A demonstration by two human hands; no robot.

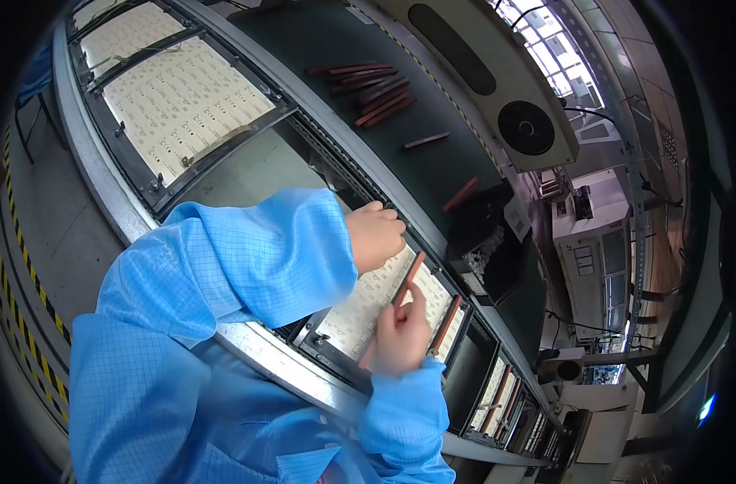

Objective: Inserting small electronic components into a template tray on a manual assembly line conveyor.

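Right fingers (pixel 418 308) pinch red bar (pixel 411 275) over board (pixel 345 324); left fingers (pixel 391 216) curled, hold unclear.

One bar (pixel 408 280) lies in the right hand (pixel 404 339), over the panel (pixel 350 321); a second bar (pixel 446 325) lies just right of that hand. The left hand (pixel 376 236) is ahead, leftward. Beyond both hands, piled bars (pixel 376 90) lie on the bench (pixel 449 113).

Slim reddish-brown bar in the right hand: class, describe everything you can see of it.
The slim, straight, reddish-brown bar shows a darker side face; its material is unclear. The bare right hand grips it, hiding its middle. It slants across the pale printed panel, upper end toward the picture's right; whether it touches that panel cannot be told.
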